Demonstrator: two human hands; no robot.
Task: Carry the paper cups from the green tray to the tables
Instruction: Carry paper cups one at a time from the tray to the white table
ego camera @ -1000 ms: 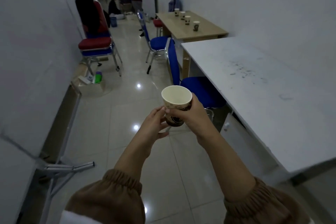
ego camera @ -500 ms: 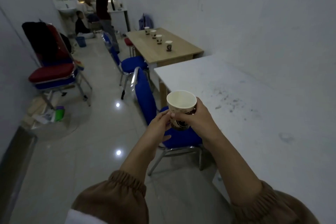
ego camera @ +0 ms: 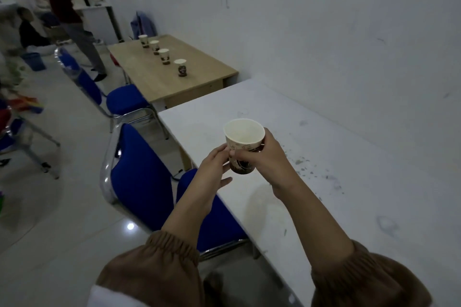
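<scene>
A paper cup [ego camera: 244, 141], cream inside with a dark printed lower half, is held upright above the near left edge of the white table [ego camera: 336, 169]. My right hand [ego camera: 264, 157] grips it round its side, thumb across the front. My left hand [ego camera: 214, 169] touches the cup's left side with its fingertips, lower fingers straight. Several more paper cups [ego camera: 180, 67] stand in a row on the wooden table [ego camera: 174, 82] further back. The green tray is out of view.
A blue chair [ego camera: 149, 182] is tucked at the white table's left edge just below my hands, and a second blue chair [ego camera: 119, 99] stands by the wooden table. A person [ego camera: 67, 7] stands at the far end of the tiled aisle. The white table carries scattered crumbs.
I have moved forward and turned right. The cup, still in both hands, has gone from over the floor and chair to over the white table's edge.
</scene>
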